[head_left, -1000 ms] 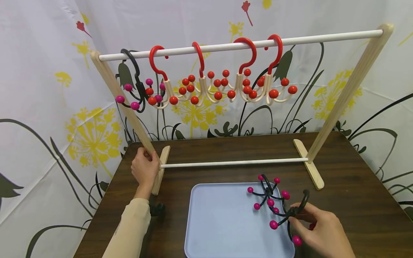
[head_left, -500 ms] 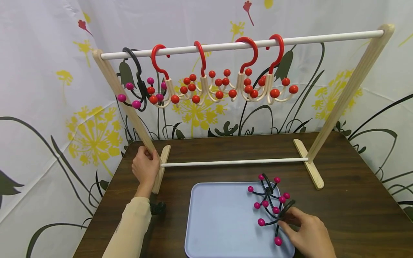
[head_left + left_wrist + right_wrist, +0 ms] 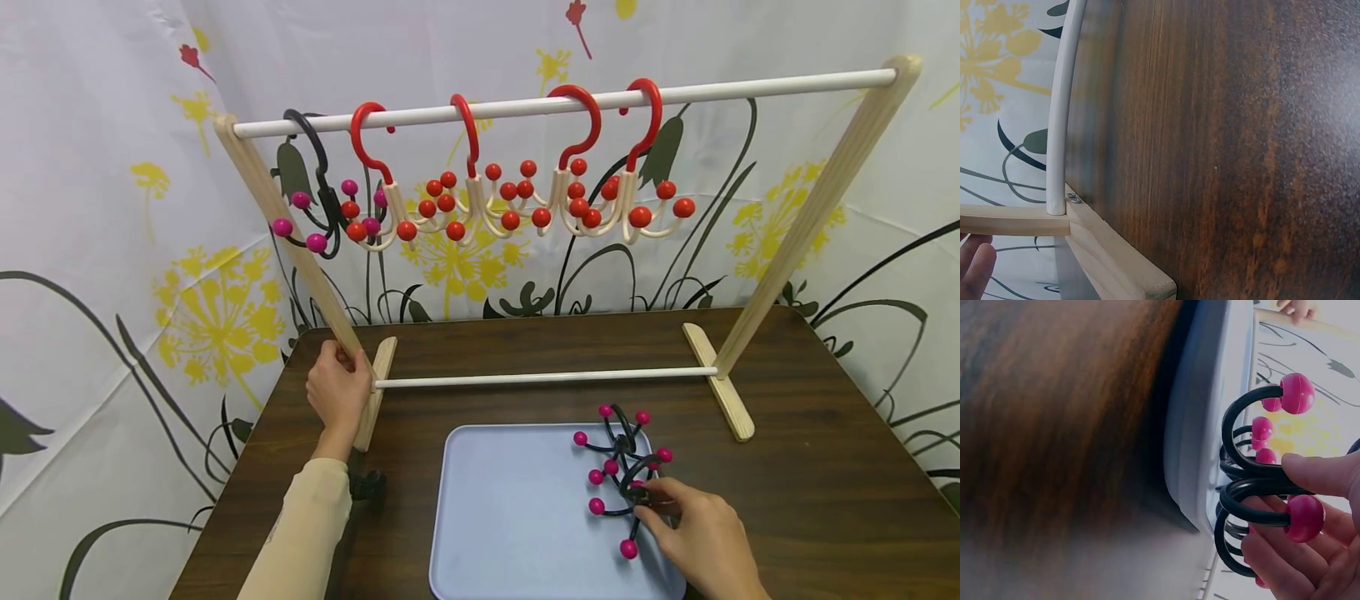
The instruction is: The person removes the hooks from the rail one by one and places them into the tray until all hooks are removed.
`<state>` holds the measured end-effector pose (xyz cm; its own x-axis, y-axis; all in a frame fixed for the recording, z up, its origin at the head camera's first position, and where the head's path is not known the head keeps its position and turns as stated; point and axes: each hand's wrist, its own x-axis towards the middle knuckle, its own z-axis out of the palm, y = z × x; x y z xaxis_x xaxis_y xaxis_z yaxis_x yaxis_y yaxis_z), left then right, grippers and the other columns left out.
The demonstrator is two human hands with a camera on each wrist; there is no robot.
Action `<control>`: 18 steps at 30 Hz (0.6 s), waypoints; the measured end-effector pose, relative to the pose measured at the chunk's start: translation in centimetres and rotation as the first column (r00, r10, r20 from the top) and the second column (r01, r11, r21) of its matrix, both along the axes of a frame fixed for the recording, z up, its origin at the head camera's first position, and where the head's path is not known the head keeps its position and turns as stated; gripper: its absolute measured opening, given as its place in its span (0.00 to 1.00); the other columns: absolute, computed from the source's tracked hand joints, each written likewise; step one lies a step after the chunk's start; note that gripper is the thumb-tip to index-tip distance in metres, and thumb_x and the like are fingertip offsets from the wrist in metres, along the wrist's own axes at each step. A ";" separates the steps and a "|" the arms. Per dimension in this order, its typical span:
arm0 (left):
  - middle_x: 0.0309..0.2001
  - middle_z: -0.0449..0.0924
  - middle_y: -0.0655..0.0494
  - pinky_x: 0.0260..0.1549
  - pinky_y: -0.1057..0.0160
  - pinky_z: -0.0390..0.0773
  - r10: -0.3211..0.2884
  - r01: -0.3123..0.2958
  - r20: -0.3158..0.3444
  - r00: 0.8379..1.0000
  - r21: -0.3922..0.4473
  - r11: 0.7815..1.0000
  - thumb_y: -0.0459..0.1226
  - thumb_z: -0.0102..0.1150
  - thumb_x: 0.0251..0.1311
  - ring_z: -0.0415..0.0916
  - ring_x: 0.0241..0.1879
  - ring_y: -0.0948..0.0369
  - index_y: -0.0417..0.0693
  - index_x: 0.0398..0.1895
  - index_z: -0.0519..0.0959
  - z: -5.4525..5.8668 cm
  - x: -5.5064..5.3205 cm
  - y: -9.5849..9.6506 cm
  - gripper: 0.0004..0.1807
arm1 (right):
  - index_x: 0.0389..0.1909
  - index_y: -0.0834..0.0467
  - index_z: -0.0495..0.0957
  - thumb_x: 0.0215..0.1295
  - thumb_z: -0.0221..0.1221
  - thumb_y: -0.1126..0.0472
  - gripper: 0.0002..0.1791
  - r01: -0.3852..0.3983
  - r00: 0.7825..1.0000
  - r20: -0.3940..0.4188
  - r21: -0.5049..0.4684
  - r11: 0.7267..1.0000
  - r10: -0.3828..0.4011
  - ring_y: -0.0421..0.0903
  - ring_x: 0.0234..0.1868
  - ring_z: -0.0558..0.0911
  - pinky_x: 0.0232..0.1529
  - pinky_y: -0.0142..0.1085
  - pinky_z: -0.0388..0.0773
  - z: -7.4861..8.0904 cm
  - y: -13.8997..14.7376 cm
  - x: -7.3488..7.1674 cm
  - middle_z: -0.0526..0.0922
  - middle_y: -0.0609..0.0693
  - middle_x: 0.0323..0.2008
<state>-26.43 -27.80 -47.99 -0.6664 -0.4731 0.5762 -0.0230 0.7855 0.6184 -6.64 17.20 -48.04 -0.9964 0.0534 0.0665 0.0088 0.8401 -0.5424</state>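
My right hand (image 3: 701,533) pinches a black multi-prong hook hanger (image 3: 636,495) with magenta ball tips, just over the right part of the pale blue tray (image 3: 495,517). Its curved prongs and magenta balls (image 3: 1297,394) fill the right wrist view beside my thumb and fingers. Another black hanger (image 3: 621,446) of this kind lies at the tray's far right, overlapping the held one in view; whether they touch I cannot tell. With my left hand (image 3: 339,396) I grip the rack's left wooden upright (image 3: 322,292) low down, near its foot. Fingertips (image 3: 979,265) show there in the left wrist view.
From the white top rail (image 3: 750,87) hang several cream hangers (image 3: 474,200) with red hooks and balls, and one black hanger (image 3: 326,200) at the left end. A lower white bar (image 3: 547,379) joins the rack's feet on the dark wooden table (image 3: 840,483). A floral curtain (image 3: 97,208) hangs behind.
My right hand has moved left, bringing the black hanger further over the tray and closer to the other one. My left hand stays on the upright.
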 end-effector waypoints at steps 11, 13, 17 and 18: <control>0.28 0.82 0.46 0.26 0.43 0.70 -0.005 0.005 -0.001 1.000 0.003 1.000 0.40 0.63 0.59 0.78 0.27 0.44 0.43 0.35 0.76 -0.1 -0.2 0.0 0.10 | 0.40 0.55 0.86 0.49 0.74 0.55 0.17 0.035 0.999 -0.040 0.005 0.999 -0.035 0.42 0.27 0.82 0.28 0.41 0.75 -0.2 -0.2 -0.2 0.87 0.46 0.30; 0.28 0.82 0.46 0.26 0.43 0.70 -0.006 0.006 -0.001 1.000 0.003 1.000 0.40 0.63 0.59 0.78 0.27 0.44 0.42 0.35 0.76 0.0 -0.1 0.0 0.10 | 0.40 0.54 0.86 0.49 0.74 0.56 0.16 0.032 0.997 -0.070 0.004 0.999 -0.031 0.42 0.27 0.83 0.28 0.41 0.75 -0.3 -0.2 -0.2 0.87 0.46 0.29; 0.28 0.82 0.46 0.26 0.43 0.70 -0.005 0.005 0.004 1.000 0.004 1.000 0.40 0.63 0.59 0.78 0.27 0.44 0.42 0.35 0.76 0.0 0.0 0.0 0.10 | 0.39 0.53 0.86 0.48 0.74 0.56 0.16 0.021 0.991 -0.130 0.000 1.000 -0.021 0.41 0.27 0.84 0.27 0.41 0.75 -0.4 -0.2 -0.3 0.87 0.45 0.29; 0.28 0.82 0.46 0.26 0.43 0.70 -0.005 0.005 0.005 1.000 0.004 1.000 0.40 0.63 0.59 0.78 0.27 0.44 0.42 0.35 0.76 0.1 0.0 0.0 0.10 | 0.39 0.53 0.86 0.48 0.75 0.57 0.16 0.019 0.990 -0.143 -0.002 1.000 -0.019 0.41 0.27 0.84 0.27 0.41 0.75 -0.5 -0.1 -0.3 0.87 0.45 0.28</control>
<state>-26.42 -27.77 -47.93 -0.6720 -0.4718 0.5707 -0.0221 0.7832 0.6214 -6.94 17.07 -48.53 -0.9755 0.0724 0.2078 -0.0526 0.8402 -0.5397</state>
